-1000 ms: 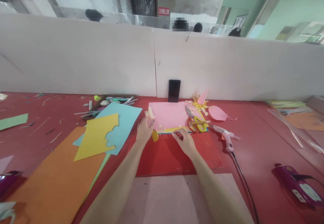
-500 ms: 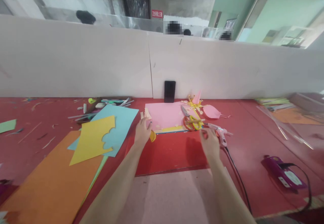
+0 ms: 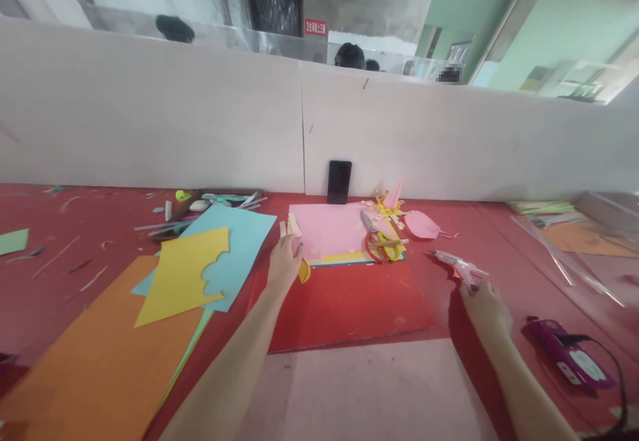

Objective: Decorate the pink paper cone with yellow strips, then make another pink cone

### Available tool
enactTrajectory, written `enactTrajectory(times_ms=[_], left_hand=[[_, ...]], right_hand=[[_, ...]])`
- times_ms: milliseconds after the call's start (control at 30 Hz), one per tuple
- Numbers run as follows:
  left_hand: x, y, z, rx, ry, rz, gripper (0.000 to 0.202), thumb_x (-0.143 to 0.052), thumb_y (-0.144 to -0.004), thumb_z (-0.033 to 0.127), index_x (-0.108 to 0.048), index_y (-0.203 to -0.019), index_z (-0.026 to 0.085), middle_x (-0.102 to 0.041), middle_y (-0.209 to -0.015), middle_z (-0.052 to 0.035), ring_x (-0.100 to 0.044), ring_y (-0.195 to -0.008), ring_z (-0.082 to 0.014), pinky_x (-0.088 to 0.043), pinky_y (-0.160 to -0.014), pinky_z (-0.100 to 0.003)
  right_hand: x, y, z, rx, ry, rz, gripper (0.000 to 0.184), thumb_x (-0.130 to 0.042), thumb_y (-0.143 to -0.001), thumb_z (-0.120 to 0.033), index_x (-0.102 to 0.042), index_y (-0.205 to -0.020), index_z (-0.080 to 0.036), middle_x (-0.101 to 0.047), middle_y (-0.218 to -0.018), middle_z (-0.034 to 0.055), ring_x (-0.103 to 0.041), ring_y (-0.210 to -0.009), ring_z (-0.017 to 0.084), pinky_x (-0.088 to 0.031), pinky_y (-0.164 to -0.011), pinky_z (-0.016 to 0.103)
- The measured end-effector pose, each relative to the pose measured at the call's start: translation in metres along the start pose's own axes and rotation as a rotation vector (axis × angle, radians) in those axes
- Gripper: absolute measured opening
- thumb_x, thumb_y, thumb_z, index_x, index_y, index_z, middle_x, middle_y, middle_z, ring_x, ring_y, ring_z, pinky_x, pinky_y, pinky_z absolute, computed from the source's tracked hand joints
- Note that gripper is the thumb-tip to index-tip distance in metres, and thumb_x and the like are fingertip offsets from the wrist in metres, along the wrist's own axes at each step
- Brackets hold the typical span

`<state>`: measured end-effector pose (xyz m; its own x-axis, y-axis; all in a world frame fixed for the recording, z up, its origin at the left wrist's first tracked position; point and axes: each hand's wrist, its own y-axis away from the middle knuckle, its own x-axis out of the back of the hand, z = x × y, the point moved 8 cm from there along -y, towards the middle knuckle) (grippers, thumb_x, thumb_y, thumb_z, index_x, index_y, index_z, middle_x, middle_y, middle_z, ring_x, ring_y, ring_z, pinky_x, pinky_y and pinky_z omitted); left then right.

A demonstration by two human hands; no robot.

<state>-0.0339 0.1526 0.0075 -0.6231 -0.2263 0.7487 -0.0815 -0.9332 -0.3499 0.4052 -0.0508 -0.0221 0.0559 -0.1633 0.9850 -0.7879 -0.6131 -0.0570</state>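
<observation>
My left hand [image 3: 283, 263] rests with curled fingers on the left edge of a pink paper sheet [image 3: 329, 229], beside a small yellow cut-out [image 3: 304, 271]. My right hand [image 3: 485, 306] is closed round the handle of a pink glue gun [image 3: 458, 265], lifted off the red table with its nozzle pointing left. The pink sheet lies on yellow and blue sheets above a red sheet [image 3: 344, 304]. Scissors with red and yellow handles [image 3: 380, 240] lie on the pink sheet's right side.
Yellow [image 3: 182, 275], light blue [image 3: 234, 241] and orange [image 3: 100, 354] sheets lie at the left. A black phone [image 3: 339, 181] leans on the white partition. Pens sit at the back left, a purple device [image 3: 569, 360] at the right, pink paper scraps [image 3: 422, 225] behind the scissors.
My right hand left the pink sheet's lower edge, went right to the glue gun, gripped it and lifted it further right. My left hand stayed put.
</observation>
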Motion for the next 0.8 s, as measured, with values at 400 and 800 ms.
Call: enactTrajectory(times_ms=[400, 800], left_hand=[[-0.003, 0.001, -0.002, 0.031, -0.033, -0.023, 0.027, -0.044, -0.081, 0.024, -0.052, -0.105, 0.018, -0.054, -0.113, -0.0084, -0.051, -0.105, -0.0221, -0.039, -0.089, -0.035], [-0.020, 0.015, 0.031, -0.283, -0.195, -0.138, 0.035, -0.037, -0.085, 0.037, -0.048, -0.117, 0.026, -0.046, -0.128, -0.0021, -0.036, -0.121, -0.0203, -0.020, -0.104, -0.043]], right_hand=[[0.017, -0.014, -0.157, 0.570, -0.351, 0.098, 0.028, -0.041, -0.083, -0.040, -0.059, -0.083, -0.019, -0.059, -0.082, 0.0048, -0.054, -0.069, 0.016, -0.040, -0.065, 0.026], [-0.004, 0.057, -0.280, 0.876, -0.140, 0.167, 0.016, -0.047, -0.078, -0.021, -0.061, -0.085, -0.019, -0.058, -0.094, 0.0081, -0.047, -0.092, 0.023, -0.034, -0.079, 0.033]])
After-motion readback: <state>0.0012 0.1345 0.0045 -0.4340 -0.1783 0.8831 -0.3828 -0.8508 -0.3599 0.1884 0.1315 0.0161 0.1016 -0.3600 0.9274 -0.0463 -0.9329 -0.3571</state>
